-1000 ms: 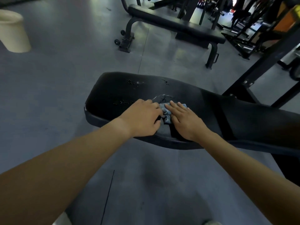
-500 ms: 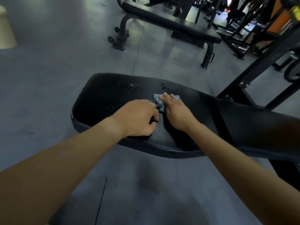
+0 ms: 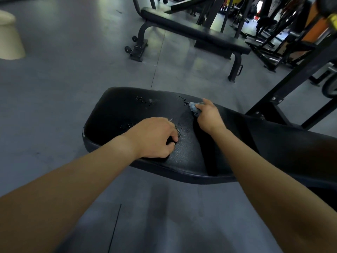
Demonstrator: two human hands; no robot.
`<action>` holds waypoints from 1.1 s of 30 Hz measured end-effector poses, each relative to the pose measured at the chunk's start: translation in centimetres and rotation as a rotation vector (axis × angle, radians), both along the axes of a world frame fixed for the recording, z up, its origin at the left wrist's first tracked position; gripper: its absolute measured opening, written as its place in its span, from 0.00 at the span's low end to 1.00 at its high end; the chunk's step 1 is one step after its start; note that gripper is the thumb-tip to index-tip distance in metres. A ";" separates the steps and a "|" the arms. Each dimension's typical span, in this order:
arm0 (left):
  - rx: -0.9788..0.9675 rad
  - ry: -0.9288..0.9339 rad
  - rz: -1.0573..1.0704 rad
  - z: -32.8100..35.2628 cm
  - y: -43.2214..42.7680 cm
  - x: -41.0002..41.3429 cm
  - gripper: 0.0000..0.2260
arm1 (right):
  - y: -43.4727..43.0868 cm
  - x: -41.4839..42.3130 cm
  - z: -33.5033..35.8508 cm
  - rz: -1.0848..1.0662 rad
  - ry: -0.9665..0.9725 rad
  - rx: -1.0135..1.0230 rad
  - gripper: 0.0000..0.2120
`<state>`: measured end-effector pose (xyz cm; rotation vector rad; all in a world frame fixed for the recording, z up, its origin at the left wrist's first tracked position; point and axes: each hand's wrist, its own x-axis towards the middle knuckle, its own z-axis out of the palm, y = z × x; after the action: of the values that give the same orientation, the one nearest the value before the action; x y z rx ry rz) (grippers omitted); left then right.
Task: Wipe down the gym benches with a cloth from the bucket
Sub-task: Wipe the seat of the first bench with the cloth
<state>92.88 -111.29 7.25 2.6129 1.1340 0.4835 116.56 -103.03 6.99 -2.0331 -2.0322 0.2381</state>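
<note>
- Two bare hands reached over the near bench [image 3: 116,110], a black padded one that ran from a rounded end at the left to the right side of the view.
- The right hand [image 3: 207,115] sat close to the pad's far long edge, its fingers [image 3: 200,106] curled round one bunched blue-grey cloth [image 3: 193,107] that touched the pad.
- The left hand [image 3: 155,137] rested nearer the pad's near edge, well apart from the cloth, fingers curled under with nothing seen in them.
- Several wet patches [image 3: 144,101] glistened on the pad, one right by the cloth.
- Open grey floor [image 3: 73,79] lay to the left of the rounded end, in front of the near edge, and between this bench and a second bench [image 3: 200,36] farther back.
- The second bench was flat and black, with two small wheels [image 3: 128,50] at its left foot.
- A slanted black frame post [image 3: 291,75] rose just behind the near bench at the right.
- One cream tub-shaped object [image 3: 9,37] stood at the far left edge of the view.
- Gym machines [image 3: 273,33] crowded the far right.
</note>
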 end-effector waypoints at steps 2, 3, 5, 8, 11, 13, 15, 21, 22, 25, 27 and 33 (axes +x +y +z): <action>-0.005 0.003 0.000 0.1 0.1 0.0 0.12 | -1.4 -1.9 -0.3 0.060 0.022 0.014 0.18; -0.003 -0.001 0.002 0.1 0.1 0.0 0.12 | -2.2 -2.4 -0.5 0.102 0.024 0.016 0.19; 0.002 -0.008 0.006 0.2 0.2 0.1 0.12 | -3.7 -2.8 -0.9 0.168 0.021 0.055 0.20; 0.019 -0.005 0.004 0.3 0.3 0.3 0.12 | -4.4 -1.9 -1.9 0.264 -0.175 0.111 0.24; -0.001 -0.001 0.005 0.2 0.4 0.3 0.13 | -3.0 -0.5 -2.0 0.197 -0.279 0.086 0.27; -0.018 -0.011 0.009 0.1 0.5 0.1 0.15 | -1.8 0.0 -1.0 0.172 -0.283 0.068 0.24; -0.025 -0.019 0.009 -0.1 0.5 0.0 0.15 | -0.3 -0.1 0.2 0.133 -0.262 0.020 0.20; -0.022 -0.027 0.011 0.0 0.8 0.1 0.15 | 1.9 -3.3 0.0 0.160 -0.142 -0.041 0.22; -0.017 -0.033 0.009 -0.1 0.8 0.2 0.15 | 1.2 -3.9 -0.2 0.224 -0.144 -0.038 0.23; -0.001 -0.039 -0.001 -0.2 0.8 0.5 0.13 | -0.7 -3.6 -0.6 0.342 -0.088 -0.002 0.24; 0.013 -0.036 -0.005 -0.3 0.9 0.5 0.12 | 0.0 -2.1 -0.5 0.338 -0.095 0.001 0.25; 0.040 -0.046 -0.034 -0.7 0.6 0.1 0.12 | 4.5 -1.1 -0.4 0.104 -0.140 -0.051 0.25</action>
<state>93.01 -110.65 6.55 2.6361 1.0752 0.5626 115.44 -98.51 6.55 -2.0285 -2.2412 0.1741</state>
